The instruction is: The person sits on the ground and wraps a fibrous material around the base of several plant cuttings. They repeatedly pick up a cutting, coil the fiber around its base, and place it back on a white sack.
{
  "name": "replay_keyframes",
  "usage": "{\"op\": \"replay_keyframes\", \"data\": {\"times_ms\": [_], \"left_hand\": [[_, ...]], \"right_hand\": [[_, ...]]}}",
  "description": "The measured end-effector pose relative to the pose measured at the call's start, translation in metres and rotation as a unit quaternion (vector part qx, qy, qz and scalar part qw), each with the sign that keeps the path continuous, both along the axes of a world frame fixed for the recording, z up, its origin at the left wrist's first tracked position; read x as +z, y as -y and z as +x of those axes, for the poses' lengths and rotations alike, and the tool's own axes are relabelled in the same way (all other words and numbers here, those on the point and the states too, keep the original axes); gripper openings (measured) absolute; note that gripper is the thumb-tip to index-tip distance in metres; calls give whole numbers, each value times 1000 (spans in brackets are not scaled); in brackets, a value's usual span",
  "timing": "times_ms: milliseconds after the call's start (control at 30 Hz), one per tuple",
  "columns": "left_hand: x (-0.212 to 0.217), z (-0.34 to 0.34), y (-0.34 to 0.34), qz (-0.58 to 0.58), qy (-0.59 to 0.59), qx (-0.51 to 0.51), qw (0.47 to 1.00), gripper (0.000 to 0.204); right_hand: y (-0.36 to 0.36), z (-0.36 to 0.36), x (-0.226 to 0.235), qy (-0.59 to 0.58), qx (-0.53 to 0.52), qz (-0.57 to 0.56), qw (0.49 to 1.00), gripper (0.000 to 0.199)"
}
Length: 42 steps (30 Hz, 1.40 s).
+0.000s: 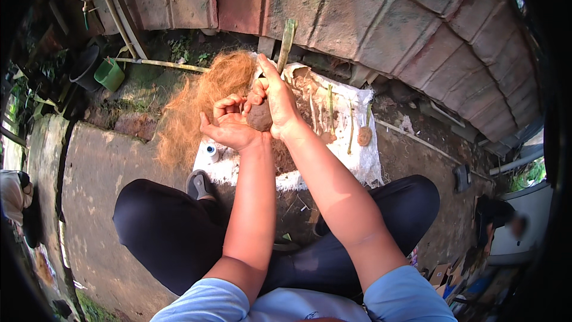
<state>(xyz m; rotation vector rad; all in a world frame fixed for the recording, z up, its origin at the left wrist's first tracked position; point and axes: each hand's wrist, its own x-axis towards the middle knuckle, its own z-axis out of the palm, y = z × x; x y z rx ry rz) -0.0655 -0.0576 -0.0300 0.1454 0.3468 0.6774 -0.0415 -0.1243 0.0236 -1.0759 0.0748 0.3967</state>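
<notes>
Between my two hands sits a rounded ball of moist brown soil [260, 118]. My left hand [231, 130] lies palm up under its left side, fingers curled and the thumb held out. From the right, my right hand [280, 101] presses against the ball, its fingers partly bent over the top. Both hands hover over a white sack [370, 164] spread on the ground, with loose brown soil [285, 160] on it. A heap of orange-brown fibre [185, 110] lies just left of the hands. A cut green stalk [287, 45] stands up beyond them.
Thin green sticks [331, 110] and a small round brown lump [364, 136] lie on the sack's right side. A small white bottle [211, 152] rests at its left edge. Tiled roofing [357, 12] spans the far side. A green bucket [109, 75] stands far left; other people are at both edges.
</notes>
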Motion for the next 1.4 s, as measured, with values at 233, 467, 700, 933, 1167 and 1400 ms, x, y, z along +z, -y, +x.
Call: {"op": "replay_keyframes", "data": {"times_ms": [233, 467, 700, 933, 1167, 1400], "left_hand": [[-7, 1, 4, 14, -21, -3, 1000, 58], [-9, 21, 20, 225, -154, -219, 937, 52], [-21, 12, 21, 309, -118, -444, 833, 41], [-84, 24, 9, 308, -116, -442, 835, 13], [-107, 27, 5, 294, -132, -430, 843, 14], [-105, 33, -4, 194, -133, -390, 890, 21]], "right_hand": [[7, -1, -7, 21, -37, 3, 999, 55], [38, 14, -25, 7, -24, 24, 999, 37], [83, 27, -53, -15, 54, -83, 995, 58], [117, 50, -74, -89, 172, -64, 979, 72], [127, 71, -159, -108, -22, -165, 980, 49], [115, 65, -260, -61, -104, -474, 872, 19]]}}
